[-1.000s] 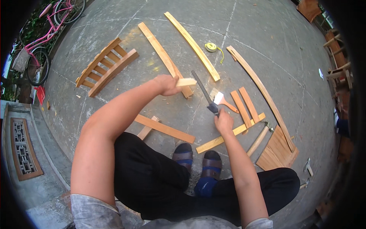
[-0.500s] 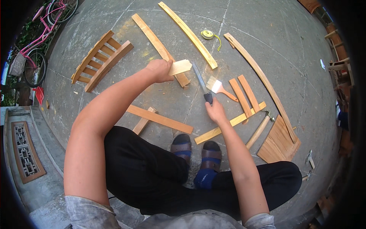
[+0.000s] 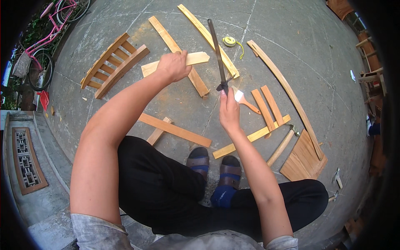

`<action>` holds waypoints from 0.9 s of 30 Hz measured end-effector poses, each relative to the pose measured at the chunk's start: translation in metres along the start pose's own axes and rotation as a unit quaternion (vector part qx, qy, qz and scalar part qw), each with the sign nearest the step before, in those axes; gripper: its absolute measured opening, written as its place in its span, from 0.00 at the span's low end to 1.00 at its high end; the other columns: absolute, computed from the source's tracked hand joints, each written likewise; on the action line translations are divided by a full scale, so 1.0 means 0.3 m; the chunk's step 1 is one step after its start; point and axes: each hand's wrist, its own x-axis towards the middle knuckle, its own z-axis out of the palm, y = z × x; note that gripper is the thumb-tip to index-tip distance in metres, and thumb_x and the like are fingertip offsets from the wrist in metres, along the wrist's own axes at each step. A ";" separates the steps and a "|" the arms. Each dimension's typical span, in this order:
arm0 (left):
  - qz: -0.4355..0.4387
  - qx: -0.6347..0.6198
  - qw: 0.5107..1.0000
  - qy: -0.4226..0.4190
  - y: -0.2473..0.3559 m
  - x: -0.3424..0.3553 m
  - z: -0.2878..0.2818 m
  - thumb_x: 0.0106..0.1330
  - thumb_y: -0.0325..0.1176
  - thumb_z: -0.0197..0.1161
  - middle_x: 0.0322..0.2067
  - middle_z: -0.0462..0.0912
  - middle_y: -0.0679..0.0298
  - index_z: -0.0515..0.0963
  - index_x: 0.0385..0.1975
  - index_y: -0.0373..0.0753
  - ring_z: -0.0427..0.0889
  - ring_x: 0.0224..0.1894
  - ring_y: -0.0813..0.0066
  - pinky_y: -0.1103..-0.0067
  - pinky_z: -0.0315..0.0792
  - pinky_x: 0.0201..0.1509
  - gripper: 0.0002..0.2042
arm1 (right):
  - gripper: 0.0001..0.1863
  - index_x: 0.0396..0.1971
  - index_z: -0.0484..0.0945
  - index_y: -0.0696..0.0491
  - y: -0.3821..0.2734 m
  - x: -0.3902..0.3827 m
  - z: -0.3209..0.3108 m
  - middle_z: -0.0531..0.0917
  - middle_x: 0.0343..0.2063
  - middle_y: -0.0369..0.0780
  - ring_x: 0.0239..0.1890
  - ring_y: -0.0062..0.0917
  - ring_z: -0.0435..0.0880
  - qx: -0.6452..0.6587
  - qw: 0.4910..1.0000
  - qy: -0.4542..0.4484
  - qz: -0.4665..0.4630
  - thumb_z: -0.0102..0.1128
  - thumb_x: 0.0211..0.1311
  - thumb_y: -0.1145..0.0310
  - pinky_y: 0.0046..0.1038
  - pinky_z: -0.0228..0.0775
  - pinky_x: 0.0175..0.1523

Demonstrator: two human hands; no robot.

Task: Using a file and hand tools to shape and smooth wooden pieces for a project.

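Observation:
My left hand (image 3: 173,66) is closed on a pale, flat wooden piece (image 3: 200,57), raised over a long plank (image 3: 162,33). My right hand (image 3: 229,108) grips a long, narrow, dark metal tool (image 3: 214,39) by its black lower end, its tip pointing away from me beside the pale piece's right end. A white-headed paintbrush (image 3: 250,106) with an orange handle lies just right of that hand. A yellow tape measure (image 3: 229,41) lies beyond, near a yellow strip (image 3: 191,16).
On the concrete lie a slatted wooden piece (image 3: 114,66), a long curved rail (image 3: 283,87), short boards, a hammer (image 3: 281,148) and a wooden panel (image 3: 302,160). A pink bicycle (image 3: 50,37) stands far left. Someone's leg (image 3: 373,129) shows at the right edge.
Both hands have moved farther from me. The pale piece now shows on both sides of my left hand. The dark tool has swung more upright, its tip much farther forward.

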 end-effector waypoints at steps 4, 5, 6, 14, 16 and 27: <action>0.021 0.036 0.998 0.052 -0.019 -0.012 -0.039 0.69 0.46 0.61 0.41 0.86 0.49 0.75 0.49 0.33 0.87 0.46 0.51 0.61 0.80 0.52 0.21 | 0.15 0.49 0.71 0.57 -0.072 0.021 -0.032 0.81 0.30 0.56 0.38 0.58 0.83 -0.079 0.994 -0.075 0.028 0.45 0.83 0.59 0.49 0.71 0.40; 0.035 0.056 0.995 0.073 -0.031 -0.014 -0.042 0.69 0.46 0.62 0.40 0.86 0.49 0.75 0.48 0.34 0.87 0.45 0.50 0.61 0.79 0.52 0.20 | 0.15 0.49 0.71 0.57 -0.084 0.024 -0.027 0.81 0.30 0.56 0.38 0.58 0.83 -0.078 0.994 -0.076 0.026 0.45 0.83 0.59 0.49 0.71 0.40; 0.034 0.056 0.995 0.073 -0.036 -0.012 -0.043 0.69 0.46 0.62 0.40 0.86 0.49 0.75 0.48 0.34 0.87 0.45 0.50 0.61 0.79 0.52 0.20 | 0.14 0.49 0.70 0.56 -0.093 0.023 -0.024 0.82 0.29 0.56 0.36 0.60 0.83 -0.041 0.999 -0.021 -0.016 0.45 0.82 0.60 0.52 0.70 0.38; 0.042 0.058 0.992 0.100 -0.065 -0.008 -0.030 0.67 0.42 0.61 0.39 0.85 0.50 0.73 0.51 0.33 0.87 0.44 0.50 0.60 0.79 0.50 0.20 | 0.12 0.49 0.69 0.56 -0.111 0.054 -0.041 0.83 0.27 0.58 0.35 0.61 0.83 -0.074 0.996 -0.045 -0.007 0.45 0.81 0.62 0.56 0.69 0.37; 0.030 0.055 0.994 0.093 -0.058 -0.013 -0.046 0.67 0.43 0.62 0.39 0.85 0.50 0.74 0.49 0.34 0.87 0.44 0.50 0.61 0.79 0.51 0.19 | 0.13 0.49 0.69 0.56 -0.167 0.059 -0.064 0.82 0.27 0.59 0.37 0.61 0.83 0.019 0.999 0.026 -0.001 0.45 0.81 0.61 0.56 0.69 0.37; -0.019 -0.029 0.996 0.084 -0.064 -0.005 -0.061 0.69 0.44 0.55 0.38 0.85 0.47 0.74 0.48 0.34 0.86 0.45 0.46 0.57 0.79 0.52 0.19 | 0.16 0.49 0.70 0.57 -0.118 0.113 -0.106 0.83 0.30 0.59 0.38 0.62 0.83 -0.073 0.996 -0.042 -0.018 0.45 0.81 0.58 0.56 0.69 0.42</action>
